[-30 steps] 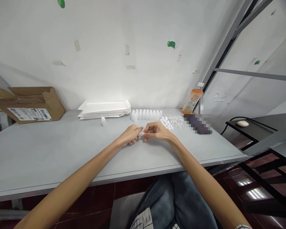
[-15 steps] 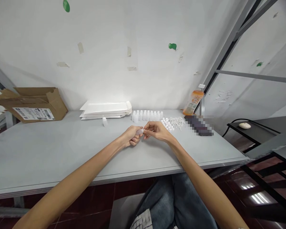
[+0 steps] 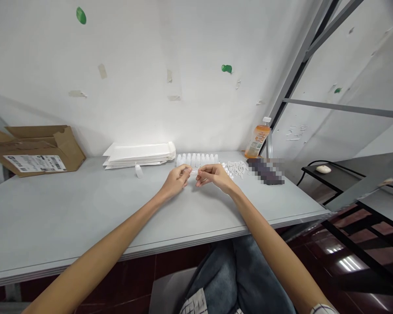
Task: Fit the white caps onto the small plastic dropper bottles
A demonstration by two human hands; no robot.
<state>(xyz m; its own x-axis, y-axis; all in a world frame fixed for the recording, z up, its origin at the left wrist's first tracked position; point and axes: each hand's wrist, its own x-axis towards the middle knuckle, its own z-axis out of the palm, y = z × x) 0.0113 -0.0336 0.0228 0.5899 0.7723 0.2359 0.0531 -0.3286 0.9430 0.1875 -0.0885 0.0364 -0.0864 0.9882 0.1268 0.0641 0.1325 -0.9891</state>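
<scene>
My left hand is closed, its thumb and fingers pinched near their tips. Facing it, my right hand pinches too, just above the table. A thin whitish piece spans the small gap between both sets of fingertips; its exact kind is too small to make out. Behind the hands stand translucent small squeeze bottles in a row, partly hidden by my fingers. One more small bottle stands apart to the left. Beside my right hand lie small clear-white caps, partly covered, and a pile of thin white loops.
A stack of white trays or cartons lies against the wall. An opened cardboard box stands at the left. At the right are an orange drink bottle and a blurred dark object. The table's front edge runs before me.
The translucent bottle in my left hand no longer shows there. My hands have drawn slightly apart, with the thin whitish piece now between them. The view has shifted a little.
</scene>
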